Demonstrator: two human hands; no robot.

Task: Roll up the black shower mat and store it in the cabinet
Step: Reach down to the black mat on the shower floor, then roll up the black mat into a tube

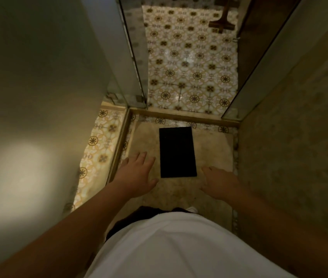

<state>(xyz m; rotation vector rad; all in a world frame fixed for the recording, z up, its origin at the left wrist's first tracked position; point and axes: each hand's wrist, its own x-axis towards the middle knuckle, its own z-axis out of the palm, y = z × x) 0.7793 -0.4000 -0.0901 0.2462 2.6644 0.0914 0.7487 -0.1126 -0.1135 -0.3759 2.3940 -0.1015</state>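
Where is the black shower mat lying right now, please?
In the head view, the black shower mat lies flat and unrolled on the beige rug, between the left hand and right hand.

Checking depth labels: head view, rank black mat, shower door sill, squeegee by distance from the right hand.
1. Black mat, flat on the floor just left of the right hand.
2. Shower door sill, ahead, beyond the mat.
3. Squeegee, far end of the shower floor.

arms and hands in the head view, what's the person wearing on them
Nothing shows on either arm: both forearms are bare, with no sleeve reaching into view. The left hand and right hand wear no gloves, and no watch, bracelet or ring is visible, though the picture is dim and soft. The only clothing close by is a white shirt over the torso.
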